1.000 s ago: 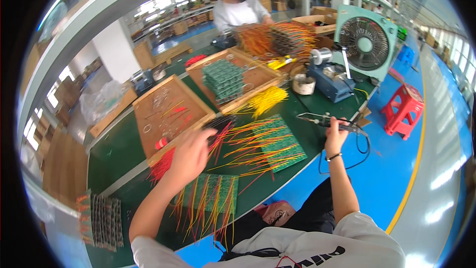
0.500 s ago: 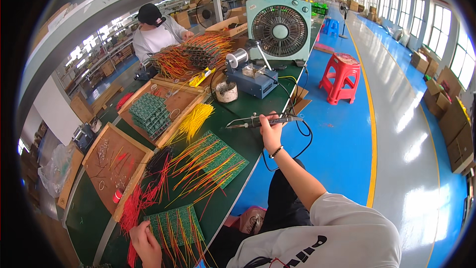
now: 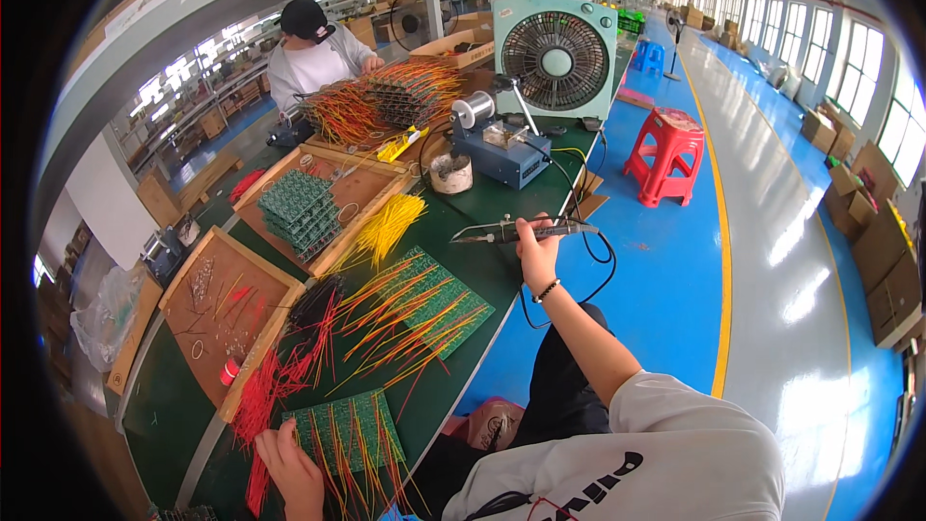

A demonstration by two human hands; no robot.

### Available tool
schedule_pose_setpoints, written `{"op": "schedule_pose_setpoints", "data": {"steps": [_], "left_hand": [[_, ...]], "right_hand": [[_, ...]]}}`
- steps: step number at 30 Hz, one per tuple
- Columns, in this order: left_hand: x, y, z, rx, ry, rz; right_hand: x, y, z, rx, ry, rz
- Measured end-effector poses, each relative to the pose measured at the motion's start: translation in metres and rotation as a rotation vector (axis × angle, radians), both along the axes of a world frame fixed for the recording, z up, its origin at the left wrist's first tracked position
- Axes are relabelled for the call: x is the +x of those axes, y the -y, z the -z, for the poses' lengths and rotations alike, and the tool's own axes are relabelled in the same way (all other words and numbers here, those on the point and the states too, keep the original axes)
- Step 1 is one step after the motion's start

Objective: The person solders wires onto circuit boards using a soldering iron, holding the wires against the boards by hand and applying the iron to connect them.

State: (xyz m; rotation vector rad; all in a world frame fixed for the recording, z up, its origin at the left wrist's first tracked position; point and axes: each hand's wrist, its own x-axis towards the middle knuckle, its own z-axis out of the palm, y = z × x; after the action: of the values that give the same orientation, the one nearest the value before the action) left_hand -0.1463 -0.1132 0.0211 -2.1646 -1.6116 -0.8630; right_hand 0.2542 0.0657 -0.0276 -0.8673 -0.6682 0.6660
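In my right hand is a dark soldering iron, held above the table's right edge with its thin metal tip pointing left. A black cable loops from its rear end. At the lower left, my left hand has its fingers drawn together by the left edge of a green circuit board panel, close to a bundle of red wires. What those fingers pinch, if anything, is hidden. Red and yellow wires lie across this panel. Beyond it rests a second green circuit board panel, also strewn with red and yellow wires.
Yellow wires lie beside a wooden tray with stacked boards. A nearer tray holds small parts. Farther back stand a blue soldering station, a solder spool and a box fan. A person works across the table.
The whole view has shifted slightly. My right hand still holds the soldering iron at nearly the same spot, and my left hand stays by the near panel's left edge.
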Motion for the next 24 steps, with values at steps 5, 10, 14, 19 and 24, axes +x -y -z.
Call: {"op": "schedule_pose_setpoints", "data": {"steps": [5, 10, 14, 19, 24], "left_hand": [[-0.02, 0.0, 0.007, -0.086, 0.061, 0.091], [-0.008, 0.001, 0.007, -0.038, 0.173, 0.022], [-0.008, 0.001, 0.003, -0.045, 0.122, 0.069], [-0.015, 0.004, 0.006, -0.224, 0.109, 0.123], [-0.002, 0.004, -0.002, -0.075, 0.089, 0.062]], "right_hand": [[0.003, 0.001, 0.0, -0.011, 0.028, 0.015], [-0.002, 0.0, 0.001, 0.014, 0.023, 0.003], [-0.001, 0.0, 0.0, 0.011, 0.03, 0.009], [0.0, 0.0, -0.001, -0.003, 0.03, 0.02], [-0.002, -0.001, 0.0, -0.004, 0.011, 0.018]]}}
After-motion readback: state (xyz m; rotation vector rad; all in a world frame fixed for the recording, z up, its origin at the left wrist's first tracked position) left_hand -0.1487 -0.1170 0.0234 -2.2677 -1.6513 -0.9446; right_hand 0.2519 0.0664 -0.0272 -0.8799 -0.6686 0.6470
